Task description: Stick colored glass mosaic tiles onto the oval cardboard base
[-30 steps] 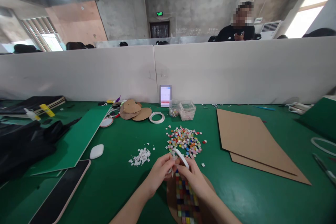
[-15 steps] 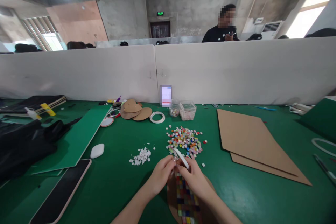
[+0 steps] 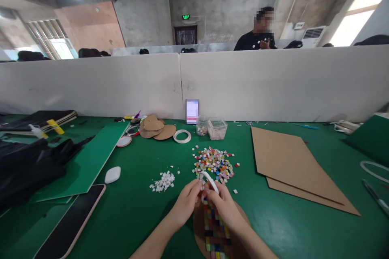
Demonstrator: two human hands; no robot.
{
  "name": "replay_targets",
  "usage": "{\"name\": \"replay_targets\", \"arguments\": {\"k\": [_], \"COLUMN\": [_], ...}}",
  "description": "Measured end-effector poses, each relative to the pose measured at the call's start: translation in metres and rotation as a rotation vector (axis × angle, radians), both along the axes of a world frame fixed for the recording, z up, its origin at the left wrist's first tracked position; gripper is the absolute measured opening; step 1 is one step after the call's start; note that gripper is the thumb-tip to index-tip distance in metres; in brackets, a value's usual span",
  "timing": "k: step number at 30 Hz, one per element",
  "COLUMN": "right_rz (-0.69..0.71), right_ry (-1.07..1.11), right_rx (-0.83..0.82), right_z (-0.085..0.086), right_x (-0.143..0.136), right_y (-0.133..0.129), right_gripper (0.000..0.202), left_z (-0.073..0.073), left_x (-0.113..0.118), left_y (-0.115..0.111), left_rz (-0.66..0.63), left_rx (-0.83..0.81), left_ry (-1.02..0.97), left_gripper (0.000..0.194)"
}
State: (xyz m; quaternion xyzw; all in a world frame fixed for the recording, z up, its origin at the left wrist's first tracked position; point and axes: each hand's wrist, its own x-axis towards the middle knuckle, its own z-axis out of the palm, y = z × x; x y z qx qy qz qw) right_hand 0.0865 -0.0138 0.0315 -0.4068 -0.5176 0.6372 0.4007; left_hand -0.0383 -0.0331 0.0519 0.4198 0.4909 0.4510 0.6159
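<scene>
A roll of white tape, showing as a narrow curved band, is held between both hands over the near end of the mosaic tile pile. My left hand is closed, its fingertips pinched at the left end of the roll. With thumb and fingers bent around the right side, my right hand grips the same roll. Underneath lies a rounded cardboard piece bearing rows of coloured mosaic tiles. My hands cover the upper end of these rows. Fingertip details are partly hidden.
Small white scraps lie left of the tiles. Behind are a white ring, cardboard discs, a clear box and a propped phone. Cardboard sheets lie right; a large phone lies left. A person stands beyond the partition.
The white tape roll has turned slightly between my fingers, showing more of its curve. Both hands stay almost in place; other things on the table look unmoved.
</scene>
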Motion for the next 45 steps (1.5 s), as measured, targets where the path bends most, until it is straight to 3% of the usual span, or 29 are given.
{"name": "replay_targets", "arguments": {"k": [6, 11, 14, 17, 21, 23, 26, 29, 32, 35, 38, 45], "right_rz": [0.001, 0.075, 0.083, 0.218, 0.33, 0.342, 0.343, 0.294, 0.254, 0.307, 0.355, 0.326], "right_ry": [0.026, 0.063, -0.115, -0.472, -0.589, -0.643, -0.682, -0.692, -0.705, -0.697, -0.697, -0.786], "right_rx": [-0.038, -0.023, 0.139, 0.474, 0.604, 0.644, 0.675, 0.665, 0.642, 0.651, 0.665, 0.653], "right_z": [-0.002, 0.008, 0.017, 0.025, 0.027, 0.024, 0.02, 0.018, 0.018, 0.02, 0.022, 0.019], "right_x": [-0.002, -0.005, -0.011, -0.027, -0.061, -0.08, -0.101, -0.107, -0.102, -0.097, -0.099, -0.112], "right_y": [0.001, 0.005, 0.011, 0.022, 0.039, 0.047, 0.058, 0.065, 0.066, 0.064, 0.063, 0.062], "right_gripper": [0.016, 0.016, 0.018, 0.023, 0.015, 0.013, 0.01, 0.024, 0.036, 0.012, 0.01, 0.01], "left_z": [-0.002, 0.01, 0.019, 0.025, 0.03, 0.031, 0.032, 0.029, 0.024, 0.022, 0.021, 0.018], "left_x": [0.0, -0.015, -0.031, -0.047, -0.066, -0.073, -0.077, -0.077, -0.076, -0.076, -0.076, -0.08], "left_y": [-0.001, 0.007, 0.011, 0.013, 0.013, 0.014, 0.014, 0.014, 0.015, 0.015, 0.017, 0.018], "left_rz": [0.055, 0.158, 0.278, 0.427, 0.577, 0.57, 0.457, 0.383, 0.402, 0.425, 0.431, 0.447], "left_rx": [-0.027, 0.066, 0.159, 0.256, 0.347, 0.351, 0.314, 0.284, 0.276, 0.258, 0.236, 0.226], "left_ry": [-0.098, -0.286, -0.358, -0.328, -0.292, -0.322, -0.376, -0.352, -0.271, -0.206, -0.17, -0.118], "left_gripper": [0.029, 0.037, 0.037, 0.038, 0.035, 0.035, 0.039, 0.04, 0.038, 0.036, 0.038, 0.039]}}
